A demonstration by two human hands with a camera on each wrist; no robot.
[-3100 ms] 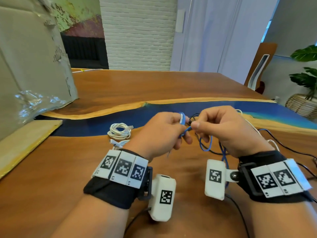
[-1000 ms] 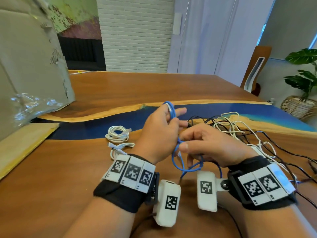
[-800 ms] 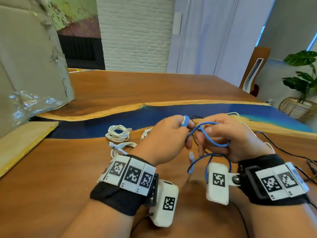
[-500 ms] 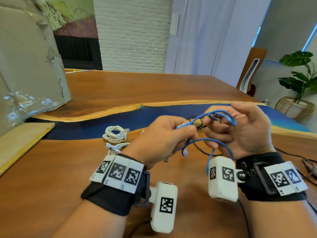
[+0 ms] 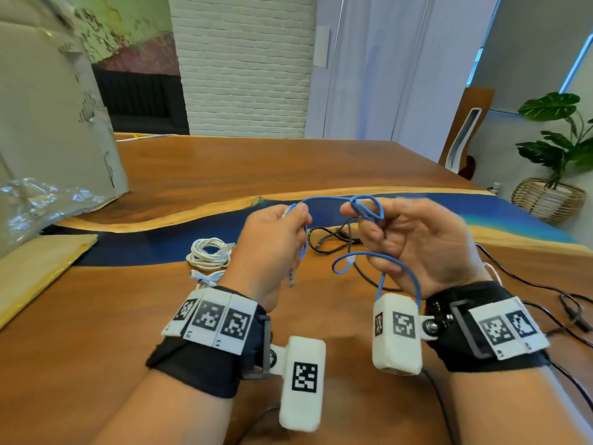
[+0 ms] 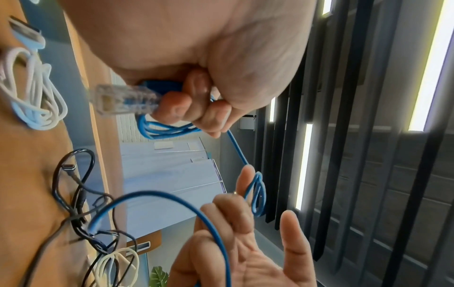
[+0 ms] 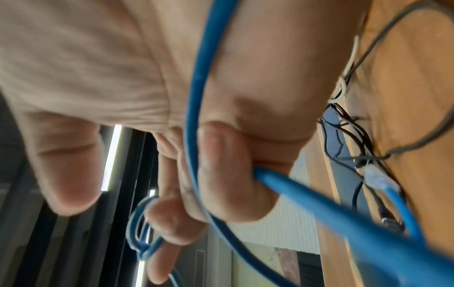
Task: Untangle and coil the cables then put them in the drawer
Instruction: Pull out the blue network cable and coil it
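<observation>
At far left of the wooden surface (image 5: pixel 96 316) leans a cardboard sheet (image 5: pixel 48 123), and just right of it lies a white cable (image 5: pixel 210 253) already wound into a neat bundle. A person stands over the surface with both hands raised above it, working a thin blue network cable (image 5: pixel 324 200) held clear of the wood. The left hand (image 5: pixel 272 245) has its fingers (image 6: pixel 176 108) curled tight round several small loops of the blue cable, with a clear plastic plug (image 6: pixel 123 101) jutting from the fist; the head view shows that plug end dangling below the hand. A short span of blue cable bridges the gap to the right hand (image 5: pixel 414 242), whose fingers are partly curled: a loop rides over the upper fingertips while the lower fingers (image 7: pixel 230 174) clamp another strand against the palm, and a longer loop droops toward the wrist. Behind and to the right of the hands sprawls a tangle of black and white cables (image 5: pixel 337 239), not yet sorted. No drawer is in view.

The blue cable looks light and springy rather than limp; it holds open curves and would likely uncoil if released, so the coil is best pinched across all its turns at once. The plugs seem the fragile parts, with latch tabs that could snag; holding the jacket just behind them appears safer.
</observation>
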